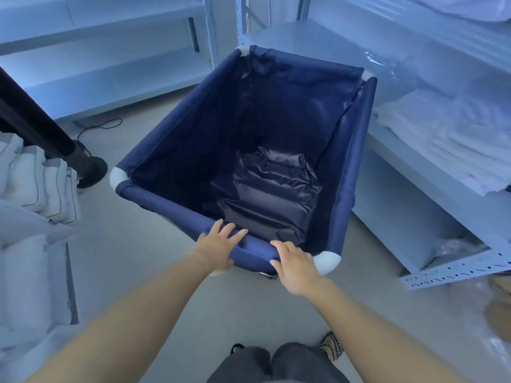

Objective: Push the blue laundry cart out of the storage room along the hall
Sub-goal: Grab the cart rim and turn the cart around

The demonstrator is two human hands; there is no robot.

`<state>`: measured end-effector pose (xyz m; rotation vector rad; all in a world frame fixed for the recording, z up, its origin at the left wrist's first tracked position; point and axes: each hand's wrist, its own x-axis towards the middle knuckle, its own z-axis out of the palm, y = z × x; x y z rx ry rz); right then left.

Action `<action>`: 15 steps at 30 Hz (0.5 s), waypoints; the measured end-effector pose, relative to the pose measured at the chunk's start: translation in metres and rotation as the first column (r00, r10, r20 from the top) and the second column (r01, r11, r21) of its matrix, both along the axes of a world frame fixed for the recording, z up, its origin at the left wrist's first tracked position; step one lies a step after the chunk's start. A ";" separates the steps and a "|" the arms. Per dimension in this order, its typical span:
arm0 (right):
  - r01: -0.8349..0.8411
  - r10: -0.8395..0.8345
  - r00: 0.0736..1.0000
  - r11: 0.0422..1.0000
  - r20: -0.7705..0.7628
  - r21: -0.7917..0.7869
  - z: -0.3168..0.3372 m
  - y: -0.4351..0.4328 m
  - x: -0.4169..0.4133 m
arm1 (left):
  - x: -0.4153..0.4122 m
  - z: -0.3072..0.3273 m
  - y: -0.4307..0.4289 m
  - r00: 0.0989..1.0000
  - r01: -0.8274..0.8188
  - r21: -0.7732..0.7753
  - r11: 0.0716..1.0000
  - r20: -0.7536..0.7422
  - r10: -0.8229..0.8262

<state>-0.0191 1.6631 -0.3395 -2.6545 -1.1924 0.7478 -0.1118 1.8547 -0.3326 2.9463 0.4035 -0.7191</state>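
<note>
1. The blue laundry cart is seen on the floor, at 12 o'clock from the person.
2. Its near rail is touched by the left hand and the right hand.
3. The fingers of both hands are spread apart and laid over the rail, not clamped round it.
4. Folded white linen is stacked in the shelving at 3 o'clock.

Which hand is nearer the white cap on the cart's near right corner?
Right. The right hand rests on the near rail just beside the white cap; the left hand is farther along that rail, toward its middle.
</note>
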 end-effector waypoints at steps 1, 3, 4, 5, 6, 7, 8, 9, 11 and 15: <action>-0.002 0.003 1.000 1.000 0.019 -0.013 -0.004 -0.002 -0.001 | 0.000 -0.002 -0.001 1.000 -0.011 -0.012 1.000 -0.007 0.011; -0.015 0.019 0.996 0.998 0.083 -0.055 -0.011 -0.003 -0.003 | 0.000 -0.004 -0.005 0.999 -0.038 -0.045 0.998 -0.004 0.038; -0.010 0.019 0.994 0.997 0.110 -0.077 -0.014 -0.003 -0.003 | -0.001 -0.004 -0.007 0.999 -0.049 -0.058 0.997 0.003 0.049; -0.001 0.014 0.991 0.995 0.130 -0.097 -0.016 -0.002 -0.003 | -0.001 -0.004 -0.009 0.998 -0.056 -0.065 0.996 0.012 0.056; 0.004 0.012 0.990 0.994 0.140 -0.113 -0.017 -0.002 -0.003 | -0.002 -0.005 -0.011 0.998 -0.060 -0.066 0.996 0.022 0.061; 0.002 0.016 0.990 0.992 0.143 -0.125 -0.017 -0.002 -0.002 | -0.002 -0.005 -0.012 0.997 -0.063 -0.065 0.996 0.030 0.065; -0.002 0.021 0.990 0.991 0.140 -0.132 -0.018 -0.003 -0.002 | -0.003 -0.005 -0.013 0.997 -0.066 -0.064 0.996 0.036 0.068; -0.006 0.024 0.991 0.991 0.135 -0.132 -0.018 -0.003 -0.001 | -0.003 -0.006 -0.013 0.997 -0.068 -0.065 0.996 0.038 0.070; -0.009 0.026 0.991 0.992 0.132 -0.129 -0.018 -0.005 0.001 | -0.002 -0.007 -0.015 0.997 -0.074 -0.070 0.995 0.034 0.076; -0.029 0.045 0.989 0.993 0.139 -0.118 -0.019 -0.010 0.003 | 0.003 -0.007 -0.022 0.994 -0.109 -0.102 0.989 -0.007 0.109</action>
